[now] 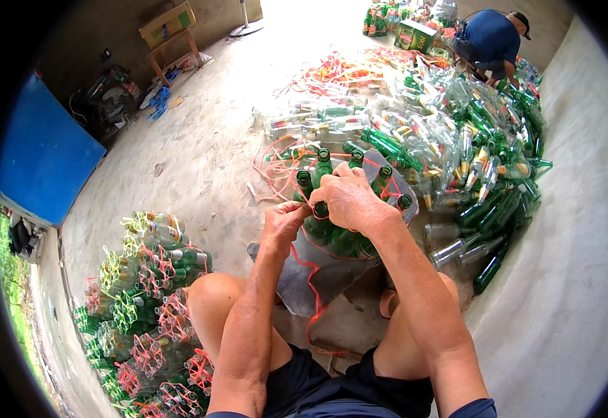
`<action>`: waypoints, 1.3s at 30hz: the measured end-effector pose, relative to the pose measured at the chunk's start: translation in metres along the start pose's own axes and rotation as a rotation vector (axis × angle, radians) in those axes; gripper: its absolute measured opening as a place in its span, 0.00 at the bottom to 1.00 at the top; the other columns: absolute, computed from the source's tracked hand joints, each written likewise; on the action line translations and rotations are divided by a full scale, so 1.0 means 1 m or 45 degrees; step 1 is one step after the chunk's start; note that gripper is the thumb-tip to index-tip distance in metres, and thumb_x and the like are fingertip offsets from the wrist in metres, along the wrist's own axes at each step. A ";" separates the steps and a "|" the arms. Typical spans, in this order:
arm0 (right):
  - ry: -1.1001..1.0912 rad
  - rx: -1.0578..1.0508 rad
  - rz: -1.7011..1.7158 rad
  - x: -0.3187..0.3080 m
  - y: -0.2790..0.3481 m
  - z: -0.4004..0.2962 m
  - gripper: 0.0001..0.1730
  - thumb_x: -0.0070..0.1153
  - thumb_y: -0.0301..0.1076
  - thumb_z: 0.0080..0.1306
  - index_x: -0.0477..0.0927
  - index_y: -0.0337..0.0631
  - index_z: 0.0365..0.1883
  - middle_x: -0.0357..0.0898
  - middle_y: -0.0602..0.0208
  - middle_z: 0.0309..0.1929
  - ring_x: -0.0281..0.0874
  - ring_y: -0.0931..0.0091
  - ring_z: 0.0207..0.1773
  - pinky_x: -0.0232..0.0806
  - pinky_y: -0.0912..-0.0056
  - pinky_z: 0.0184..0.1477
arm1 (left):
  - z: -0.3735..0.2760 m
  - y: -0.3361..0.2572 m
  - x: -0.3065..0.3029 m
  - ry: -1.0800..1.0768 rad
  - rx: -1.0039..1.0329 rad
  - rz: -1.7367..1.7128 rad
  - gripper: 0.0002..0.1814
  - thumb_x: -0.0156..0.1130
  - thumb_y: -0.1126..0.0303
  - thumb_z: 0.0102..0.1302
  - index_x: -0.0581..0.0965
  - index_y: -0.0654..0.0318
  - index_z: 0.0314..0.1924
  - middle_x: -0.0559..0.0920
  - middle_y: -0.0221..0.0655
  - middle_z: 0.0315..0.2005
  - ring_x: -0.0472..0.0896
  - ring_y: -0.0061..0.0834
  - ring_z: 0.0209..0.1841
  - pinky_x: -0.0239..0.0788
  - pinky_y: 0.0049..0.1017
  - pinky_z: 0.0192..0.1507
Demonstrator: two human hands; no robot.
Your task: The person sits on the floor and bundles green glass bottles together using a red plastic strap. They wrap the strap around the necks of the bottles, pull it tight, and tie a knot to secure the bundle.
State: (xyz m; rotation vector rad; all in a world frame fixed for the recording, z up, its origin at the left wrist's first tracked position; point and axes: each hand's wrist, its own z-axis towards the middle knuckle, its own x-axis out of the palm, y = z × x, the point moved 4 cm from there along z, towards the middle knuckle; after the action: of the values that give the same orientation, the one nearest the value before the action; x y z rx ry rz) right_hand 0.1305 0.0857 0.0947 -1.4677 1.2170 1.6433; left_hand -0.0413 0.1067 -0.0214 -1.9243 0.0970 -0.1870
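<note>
Several green glass bottles (318, 231) stand upright in a cluster between my knees, on a grey slab (304, 285). Red plastic strapping (312, 279) runs around their necks, and a loose length of it hangs down over the slab's near side. My left hand (284, 222) pinches the strapping beside the nearest bottle neck. Over the bottle tops lies my right hand (347, 197), its fingers bent down among the necks at the strapping; its fingertips are partly hidden.
Loose bottles (455, 151) are heaped at the right along the wall (570, 209). Strapped bottle bundles (147, 313) stand at the left. Tangled strapping (335, 70) lies farther off. A co-worker (492, 42) bends over the heap's far end.
</note>
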 end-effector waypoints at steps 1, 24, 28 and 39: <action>0.005 0.003 0.005 0.001 -0.001 0.001 0.23 0.61 0.24 0.68 0.94 0.65 0.53 0.84 0.65 0.53 0.73 0.59 0.68 0.62 0.47 0.74 | 0.001 0.002 0.000 -0.001 0.005 0.002 0.15 0.83 0.56 0.66 0.89 0.59 0.36 0.76 0.16 0.20 0.63 0.10 0.18 0.49 0.21 0.19; 0.031 0.049 -0.030 -0.001 -0.008 0.004 0.13 0.65 0.31 0.67 0.91 0.52 0.49 0.80 0.61 0.59 0.71 0.56 0.72 0.60 0.38 0.78 | -0.001 -0.015 0.014 -0.012 0.082 0.048 0.16 0.82 0.54 0.68 0.92 0.60 0.37 0.79 0.14 0.22 0.64 0.09 0.21 0.50 0.22 0.23; 0.033 0.070 0.009 -0.005 -0.011 0.004 0.11 0.63 0.34 0.69 0.92 0.50 0.47 0.79 0.59 0.60 0.71 0.55 0.73 0.60 0.38 0.78 | -0.007 -0.025 0.017 0.001 0.093 0.075 0.15 0.81 0.56 0.70 0.92 0.62 0.39 0.82 0.16 0.25 0.67 0.09 0.23 0.52 0.22 0.24; -0.279 -0.024 0.006 -0.002 -0.020 0.000 0.03 0.65 0.30 0.57 0.86 0.43 0.25 0.80 0.66 0.51 0.74 0.59 0.63 0.67 0.49 0.68 | -0.010 -0.027 0.018 0.075 0.135 0.059 0.12 0.76 0.60 0.75 0.92 0.62 0.47 0.85 0.17 0.30 0.69 0.08 0.27 0.57 0.20 0.28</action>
State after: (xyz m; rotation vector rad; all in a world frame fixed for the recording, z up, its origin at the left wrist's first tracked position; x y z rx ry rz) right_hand 0.1485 0.0934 0.0925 -1.2582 1.0868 1.7703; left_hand -0.0256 0.1041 0.0089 -1.8097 0.1677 -0.2139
